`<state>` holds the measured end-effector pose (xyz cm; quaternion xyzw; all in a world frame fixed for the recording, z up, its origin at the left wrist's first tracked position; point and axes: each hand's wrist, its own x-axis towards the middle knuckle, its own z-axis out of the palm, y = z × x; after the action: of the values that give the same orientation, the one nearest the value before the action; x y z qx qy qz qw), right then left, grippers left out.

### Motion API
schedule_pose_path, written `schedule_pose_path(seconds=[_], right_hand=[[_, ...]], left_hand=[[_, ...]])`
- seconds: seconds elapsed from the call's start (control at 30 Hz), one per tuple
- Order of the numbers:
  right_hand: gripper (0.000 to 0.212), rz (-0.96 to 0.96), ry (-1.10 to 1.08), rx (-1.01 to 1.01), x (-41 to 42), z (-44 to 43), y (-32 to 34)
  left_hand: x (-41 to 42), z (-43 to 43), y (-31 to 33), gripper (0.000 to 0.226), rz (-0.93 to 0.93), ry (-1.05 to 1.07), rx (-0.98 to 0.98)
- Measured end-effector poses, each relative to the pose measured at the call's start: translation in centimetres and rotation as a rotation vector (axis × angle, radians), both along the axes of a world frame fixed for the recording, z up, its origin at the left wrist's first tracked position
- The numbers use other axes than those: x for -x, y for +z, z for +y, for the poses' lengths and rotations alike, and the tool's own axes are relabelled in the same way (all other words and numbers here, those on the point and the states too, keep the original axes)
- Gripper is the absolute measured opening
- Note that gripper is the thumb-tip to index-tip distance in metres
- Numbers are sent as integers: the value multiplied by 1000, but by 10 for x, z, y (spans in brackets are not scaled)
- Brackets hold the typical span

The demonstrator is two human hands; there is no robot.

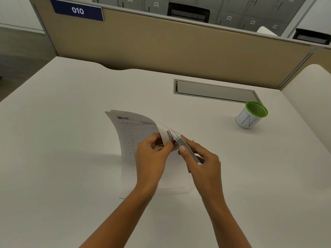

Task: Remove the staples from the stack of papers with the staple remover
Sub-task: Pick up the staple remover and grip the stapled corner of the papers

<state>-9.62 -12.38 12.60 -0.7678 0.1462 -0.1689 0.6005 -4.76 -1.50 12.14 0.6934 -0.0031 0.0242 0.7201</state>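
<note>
While the left hand (152, 154) pinches the stack of papers (136, 140) corner, right hand (202, 163), closed around the staple remover (186, 149), should slide in flat, gently, I'd say.

Both bare forearms reach forward from the lower edge and converge. The left hand (152, 154) is curled, thumb and forefinger pinched together at the tips. The right hand (202, 163) sits just beside it, fingers (181, 149) wrapped closed, thumb pressed forward, thumbnail facing up, wrist slightly bent.
</note>
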Motion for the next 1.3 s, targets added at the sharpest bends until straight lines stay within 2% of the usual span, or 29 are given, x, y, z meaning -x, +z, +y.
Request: schedule_pose_path(seconds=[0.17,0.37,0.5,0.57,0.73,0.9,1.1,1.3], right_hand=[[40,67,27,-103,-1,1,4],[21,95,68,-335,0,0,10],[22,113,111,-499,-1,-5,13],[22,111,128,-464,-1,-6,13],[27,81,70,-225,-2,-4,12],[32,83,48,-143,-2,-5,13],[29,74,44,-201,-5,-5,14],[20,105,86,-395,-5,0,17]], left_hand=[[0,2,1,18,-24,20,-16],[1,0,1,16,-21,26,-5],[3,-1,2,20,-10,0,12],[2,-1,2,19,-2,5,22],[0,-2,2,17,23,58,-10],[-1,-3,4,16,18,54,5],[-2,-3,7,14,-19,33,20],[-4,-4,8,16,-22,18,34]])
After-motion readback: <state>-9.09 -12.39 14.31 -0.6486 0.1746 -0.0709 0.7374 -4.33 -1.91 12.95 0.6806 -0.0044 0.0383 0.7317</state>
